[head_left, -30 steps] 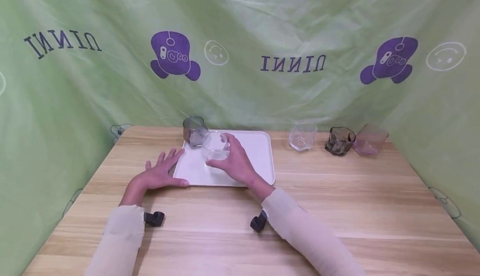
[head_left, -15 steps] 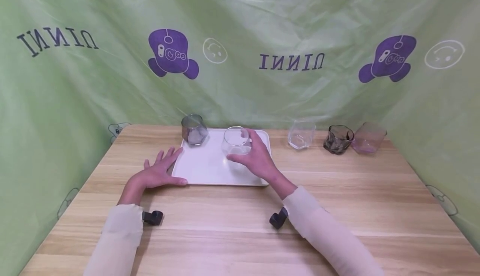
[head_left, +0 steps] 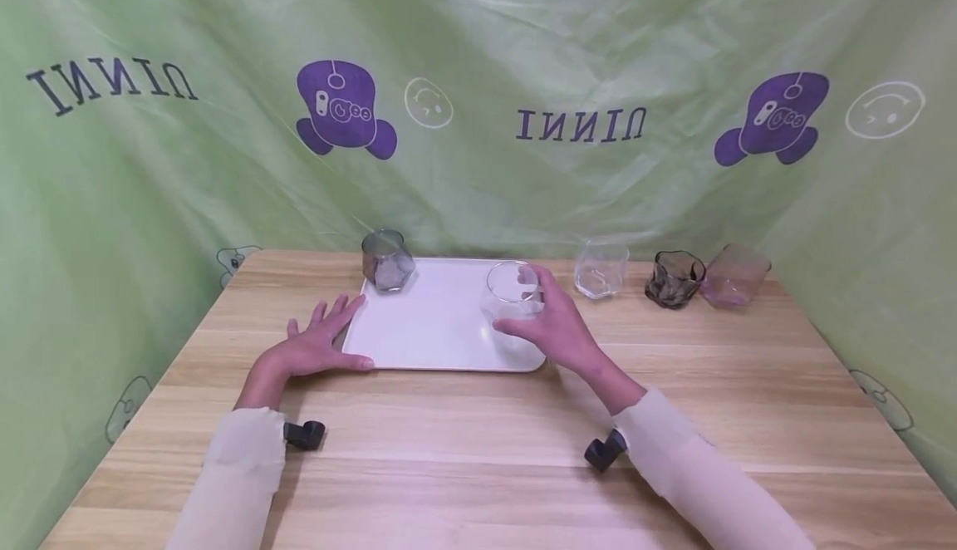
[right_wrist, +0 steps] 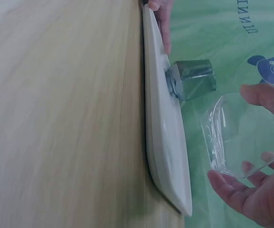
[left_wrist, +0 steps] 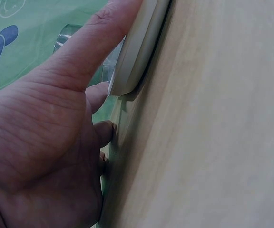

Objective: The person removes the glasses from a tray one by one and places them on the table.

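My right hand [head_left: 557, 326] holds a clear drinking glass [head_left: 503, 294] by its side, thumb on the near side and fingers behind. In the right wrist view the clear glass [right_wrist: 237, 133] hangs apart from the white tray [head_left: 426, 334], above its right part. My left hand [head_left: 317, 346] rests at the tray's left edge with fingers spread and straight, thumb at the near left corner. The left wrist view shows its thumb [left_wrist: 94, 42] against the tray's rim [left_wrist: 134, 57]. A smoky grey glass [head_left: 387, 263] stands upright on the tray's back left corner.
Right of the tray, along the table's back, stand a clear glass [head_left: 601, 272], a dark wavy glass [head_left: 674, 282] and a pinkish glass [head_left: 736, 277]. A green printed curtain [head_left: 463, 193] hangs directly behind the wooden table [head_left: 449, 467].
My right hand has carried the clear glass rightward over the tray, away from beside the smoky grey glass. The left hand and the tray stay in place.
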`<state>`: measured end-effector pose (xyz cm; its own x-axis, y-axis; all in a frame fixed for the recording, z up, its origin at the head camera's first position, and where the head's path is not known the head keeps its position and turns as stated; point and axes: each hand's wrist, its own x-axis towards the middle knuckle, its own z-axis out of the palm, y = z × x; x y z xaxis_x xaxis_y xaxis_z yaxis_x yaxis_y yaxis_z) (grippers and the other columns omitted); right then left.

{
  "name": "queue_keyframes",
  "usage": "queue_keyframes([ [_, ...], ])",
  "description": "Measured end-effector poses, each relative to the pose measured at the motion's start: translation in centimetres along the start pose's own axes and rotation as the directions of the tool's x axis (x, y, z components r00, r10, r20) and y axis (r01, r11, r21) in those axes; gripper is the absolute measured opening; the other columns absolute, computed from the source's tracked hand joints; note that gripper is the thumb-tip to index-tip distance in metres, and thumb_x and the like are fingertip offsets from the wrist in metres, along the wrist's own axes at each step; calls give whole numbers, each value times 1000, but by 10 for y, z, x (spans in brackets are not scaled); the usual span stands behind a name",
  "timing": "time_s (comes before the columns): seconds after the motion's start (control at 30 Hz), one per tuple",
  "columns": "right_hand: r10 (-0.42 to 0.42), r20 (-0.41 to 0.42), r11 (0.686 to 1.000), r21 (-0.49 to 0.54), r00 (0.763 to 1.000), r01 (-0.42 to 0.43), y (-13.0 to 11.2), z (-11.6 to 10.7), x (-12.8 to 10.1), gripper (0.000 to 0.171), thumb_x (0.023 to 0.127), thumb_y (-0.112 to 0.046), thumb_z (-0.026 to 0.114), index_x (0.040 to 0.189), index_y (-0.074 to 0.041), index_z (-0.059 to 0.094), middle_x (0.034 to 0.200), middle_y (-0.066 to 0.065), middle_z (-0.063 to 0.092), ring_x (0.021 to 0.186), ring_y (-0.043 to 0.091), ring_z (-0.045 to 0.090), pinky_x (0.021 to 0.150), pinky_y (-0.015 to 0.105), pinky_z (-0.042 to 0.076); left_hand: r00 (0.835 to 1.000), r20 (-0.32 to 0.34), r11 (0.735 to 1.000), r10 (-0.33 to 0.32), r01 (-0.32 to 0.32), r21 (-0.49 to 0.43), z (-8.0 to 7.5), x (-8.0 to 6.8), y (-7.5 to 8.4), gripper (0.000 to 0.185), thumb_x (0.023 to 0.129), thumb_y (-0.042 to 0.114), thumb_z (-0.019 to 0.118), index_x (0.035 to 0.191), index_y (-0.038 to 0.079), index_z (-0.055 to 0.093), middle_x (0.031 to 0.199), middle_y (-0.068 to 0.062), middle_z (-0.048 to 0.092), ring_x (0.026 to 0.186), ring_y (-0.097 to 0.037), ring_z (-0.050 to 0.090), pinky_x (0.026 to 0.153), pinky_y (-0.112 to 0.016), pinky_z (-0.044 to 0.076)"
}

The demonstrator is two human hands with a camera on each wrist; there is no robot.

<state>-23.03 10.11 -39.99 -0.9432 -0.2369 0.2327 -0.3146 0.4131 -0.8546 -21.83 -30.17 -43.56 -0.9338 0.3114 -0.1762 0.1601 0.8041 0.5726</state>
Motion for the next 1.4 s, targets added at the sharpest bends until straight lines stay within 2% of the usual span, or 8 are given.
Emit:
queue_keyframes([
  [0.23, 41, 7, 999, -14, 999, -41, 12, -25, -13, 95, 78, -28, 93, 152, -5, 39, 145, 22, 51, 131, 45, 51, 103, 60, 46, 1000, 5, 1000, -7, 7, 6, 0, 0, -1, 120, 81, 59, 81, 167, 15, 10, 169, -25, -6, 150, -52, -16, 102, -81, -18],
  [0.5, 68, 0, 997, -48, 998, -68, 27, -53, -28, 100, 80, -34, 91, 156, -8, 32, 148, 24, 48, 126, 47, 54, 98, 61, 49, 1000, 6, 1000, -7, 7, 5, 1, 1, -2, 120, 81, 60, 81, 167, 15, 10, 169, -25, -6, 150, -52, -16, 102, -80, -19],
  [0.67, 63, -24, 996, -62, 998, -64, 35, -70, -34, 97, 81, -33, 91, 155, -7, 34, 149, 24, 47, 125, 46, 54, 97, 60, 51, 1000, 7, 1000, -8, 8, 8, 1, 1, -2, 120, 81, 60, 80, 167, 15, 10, 169, -26, -6, 150, -52, -16, 103, -80, -18],
  [0.83, 91, -59, 991, -92, 994, -96, 43, -87, -43, 98, 81, -36, 90, 155, -6, 34, 150, 22, 47, 121, 45, 56, 93, 59, 53, 1000, 13, 1000, -13, 13, 0, 0, 1, -2, 120, 82, 59, 80, 167, 14, 9, 169, -26, -6, 150, -52, -16, 103, -80, -18],
  [1.07, 129, -101, 982, -122, 987, -141, 51, -113, -54, 96, 83, -40, 88, 154, -7, 33, 151, 22, 46, 126, 48, 50, 97, 63, 46, 1000, 10, 1000, -12, 12, -2, -1, 1, -3, 120, 81, 59, 81, 167, 14, 10, 169, -26, -6, 150, -52, -16, 102, -80, -18],
  [1.27, 143, -160, 971, -167, 977, -170, 58, -135, -62, 97, 85, -40, 87, 156, -5, 31, 149, 24, 46, 125, 47, 46, 91, 56, 44, 1000, 5, 1000, -4, 4, 12, 0, 2, -2, 120, 81, 60, 80, 167, 14, 10, 169, -25, -5, 150, -53, -15, 102, -81, -18],
  [1.4, 162, -178, 967, -165, 970, -192, 68, -148, -67, 96, 86, -39, 86, 157, -5, 29, 149, 26, 44, 125, 49, 48, 86, 43, 50, 1000, 2, 1000, -6, 6, 14, 0, 2, -2, 120, 81, 60, 81, 167, 15, 10, 169, -25, -5, 150, -53, -14, 103, -81, -17],
])
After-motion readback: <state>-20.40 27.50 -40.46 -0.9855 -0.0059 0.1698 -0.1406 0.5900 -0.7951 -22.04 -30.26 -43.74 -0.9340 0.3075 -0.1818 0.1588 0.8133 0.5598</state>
